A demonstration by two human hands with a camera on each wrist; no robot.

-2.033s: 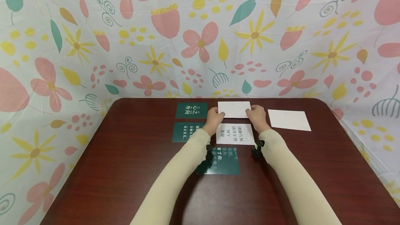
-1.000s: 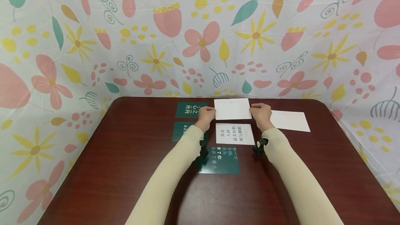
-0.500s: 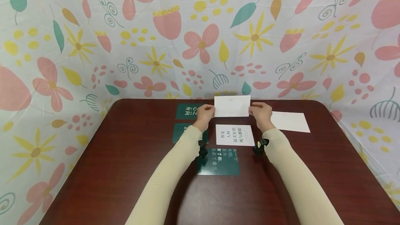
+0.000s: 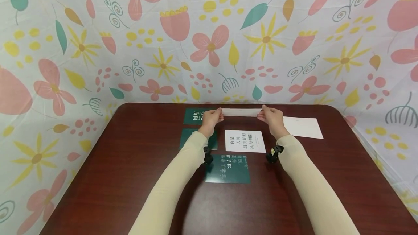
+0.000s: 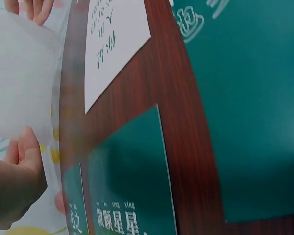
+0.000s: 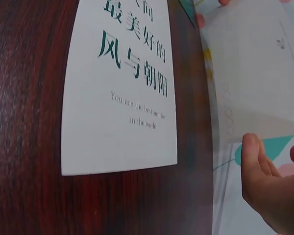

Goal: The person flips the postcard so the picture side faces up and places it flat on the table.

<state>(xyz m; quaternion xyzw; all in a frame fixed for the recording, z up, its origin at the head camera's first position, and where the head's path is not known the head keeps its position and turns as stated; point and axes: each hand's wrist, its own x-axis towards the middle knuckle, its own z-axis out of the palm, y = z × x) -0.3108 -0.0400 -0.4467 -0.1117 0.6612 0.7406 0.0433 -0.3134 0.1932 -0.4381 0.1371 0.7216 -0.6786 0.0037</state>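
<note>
Both hands hold a white postcard [image 4: 241, 112] by its two short ends, above the far part of the table. It is tipped so that it shows as a narrow strip in the head view. The left hand [image 4: 210, 122] pinches its left end, the right hand [image 4: 273, 120] its right end. Its pale face [image 6: 257, 73] carries a small mark and a thin line in the right wrist view. Just nearer lies a white postcard with dark lettering [image 4: 245, 141]. The left hand partly covers a green postcard [image 4: 192, 116] at the back.
Another green postcard [image 4: 187, 139] lies partly under the left forearm. Nearer the front is a larger-looking green postcard [image 4: 227, 169] with white lettering. A blank-looking white postcard [image 4: 303, 127] lies right of the right hand. A flowered cloth [image 4: 209, 46] hangs behind the brown table [image 4: 248, 209].
The postcard was lifted off the table between both hands, its face turned toward the camera, then tipped to a thin strip. Both hands have shifted slightly outward from where they first gripped it.
</note>
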